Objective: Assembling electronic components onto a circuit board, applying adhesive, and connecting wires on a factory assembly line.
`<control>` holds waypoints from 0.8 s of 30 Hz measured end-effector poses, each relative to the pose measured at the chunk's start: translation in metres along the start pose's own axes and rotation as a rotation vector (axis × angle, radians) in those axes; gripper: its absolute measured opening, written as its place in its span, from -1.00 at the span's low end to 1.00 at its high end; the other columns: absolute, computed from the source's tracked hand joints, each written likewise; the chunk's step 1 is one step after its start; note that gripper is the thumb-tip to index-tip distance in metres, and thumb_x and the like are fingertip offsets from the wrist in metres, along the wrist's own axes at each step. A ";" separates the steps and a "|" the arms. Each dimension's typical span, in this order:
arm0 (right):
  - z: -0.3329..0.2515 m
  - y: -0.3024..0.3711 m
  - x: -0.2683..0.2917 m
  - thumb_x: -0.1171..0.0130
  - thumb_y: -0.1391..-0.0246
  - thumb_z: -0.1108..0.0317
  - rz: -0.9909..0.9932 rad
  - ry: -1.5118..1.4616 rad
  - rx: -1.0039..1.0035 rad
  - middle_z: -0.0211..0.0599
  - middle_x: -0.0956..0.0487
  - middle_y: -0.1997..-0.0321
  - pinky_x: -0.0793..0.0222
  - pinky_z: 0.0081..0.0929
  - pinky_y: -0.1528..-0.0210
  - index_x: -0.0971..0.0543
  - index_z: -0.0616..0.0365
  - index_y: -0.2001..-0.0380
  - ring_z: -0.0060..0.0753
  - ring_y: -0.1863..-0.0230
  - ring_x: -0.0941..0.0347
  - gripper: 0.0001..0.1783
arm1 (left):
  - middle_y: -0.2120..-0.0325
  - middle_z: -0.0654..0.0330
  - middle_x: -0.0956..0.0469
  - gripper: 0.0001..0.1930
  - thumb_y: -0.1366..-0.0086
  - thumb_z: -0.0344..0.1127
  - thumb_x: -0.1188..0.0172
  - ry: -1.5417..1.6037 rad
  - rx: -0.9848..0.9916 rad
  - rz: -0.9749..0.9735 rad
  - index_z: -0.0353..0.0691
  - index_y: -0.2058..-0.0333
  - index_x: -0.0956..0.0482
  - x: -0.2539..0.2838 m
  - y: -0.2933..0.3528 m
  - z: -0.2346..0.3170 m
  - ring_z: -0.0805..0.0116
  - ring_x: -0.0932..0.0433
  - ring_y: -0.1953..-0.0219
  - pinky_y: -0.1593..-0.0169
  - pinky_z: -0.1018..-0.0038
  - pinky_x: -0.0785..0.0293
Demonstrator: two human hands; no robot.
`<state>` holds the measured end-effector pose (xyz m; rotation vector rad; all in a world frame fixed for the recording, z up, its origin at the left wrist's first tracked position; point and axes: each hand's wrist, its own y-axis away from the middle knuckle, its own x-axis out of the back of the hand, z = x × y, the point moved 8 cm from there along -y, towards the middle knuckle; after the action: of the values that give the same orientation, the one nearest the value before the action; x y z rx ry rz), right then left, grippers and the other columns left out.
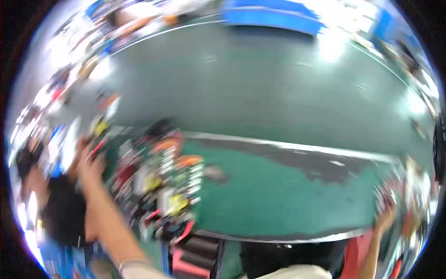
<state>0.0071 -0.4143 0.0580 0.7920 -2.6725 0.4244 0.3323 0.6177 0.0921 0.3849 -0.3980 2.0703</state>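
My left arm reaches out to the far left, and my left hand (89,160) looks curled round a dark thing with a red strip (97,148), too smeared to name. Just beyond it is a blurred yellow-and-white piece (101,126). A heap of small packaged goods (162,186) in white, yellow, orange and black covers the left part of the green table (278,204). Out at the right end of the table, my right hand (386,216) is at a blurred red-and-white bunch (384,195). Motion blur hides its fingers.
A person in a black top (65,209) is close on my left. A dark stack with a pink piece (190,265) stands below the table's near edge. Across the grey floor (232,83) is a blue bin (274,16). More blurred goods lie at the right rim.
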 end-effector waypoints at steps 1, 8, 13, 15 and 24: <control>0.031 -0.004 -0.005 0.20 -0.37 0.02 0.039 -0.044 -0.108 -0.10 -0.51 -0.08 -0.36 -0.24 -0.10 -0.42 0.20 -0.14 -0.21 -0.06 -0.46 -0.48 | 0.39 0.23 -0.51 -0.59 -0.27 -0.35 -0.12 0.060 -0.052 -0.124 -0.01 -0.12 -0.44 0.047 -0.016 -0.037 0.51 -0.32 0.63 0.60 0.69 -0.22; 0.002 -0.006 -0.016 -0.06 -0.11 0.52 0.249 0.611 0.451 0.01 -0.48 0.10 -0.32 -0.19 -0.06 -0.47 0.24 0.06 0.08 0.04 -0.41 -0.71 | -0.02 0.04 -0.48 -0.48 -0.28 -0.20 -0.18 -0.628 -0.401 -0.276 -0.09 -0.21 -0.37 0.003 -0.064 -0.051 0.17 -0.51 0.06 0.02 0.27 -0.45; -0.002 0.001 -0.004 -0.06 -0.13 0.51 0.280 0.627 0.385 -0.02 -0.47 0.10 -0.32 -0.19 -0.04 -0.46 0.23 0.04 0.06 0.04 -0.41 -0.70 | -0.20 -0.09 -0.38 -0.33 -0.27 -0.06 -0.27 -1.272 -0.343 -0.345 0.02 -0.32 -0.26 0.100 -0.086 -0.074 0.02 -0.47 -0.10 -0.14 0.14 -0.37; -0.009 0.005 -0.009 -0.05 -0.14 0.52 0.281 0.653 0.409 -0.03 -0.48 0.09 -0.32 -0.20 -0.05 -0.47 0.22 0.05 0.06 0.02 -0.41 -0.71 | -0.17 -0.06 -0.40 -0.37 -0.27 -0.10 -0.25 -1.240 -0.394 -0.275 -0.01 -0.29 -0.29 0.099 -0.080 -0.060 0.05 -0.47 -0.09 -0.13 0.17 -0.37; -0.007 0.002 0.010 -0.10 -0.13 0.52 0.297 0.563 0.390 -0.06 -0.49 0.13 -0.35 -0.29 -0.02 -0.49 0.24 0.09 -0.02 0.06 -0.44 -0.74 | -0.06 0.06 -0.50 -0.54 -0.28 -0.27 -0.15 -1.029 -0.760 0.079 -0.14 -0.16 -0.43 0.016 -0.080 0.101 0.17 -0.47 -0.06 -0.12 0.28 -0.38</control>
<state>-0.0005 -0.4151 0.0676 0.2928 -2.1923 1.0872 0.4047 0.6254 0.1995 0.9357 -1.7449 1.4751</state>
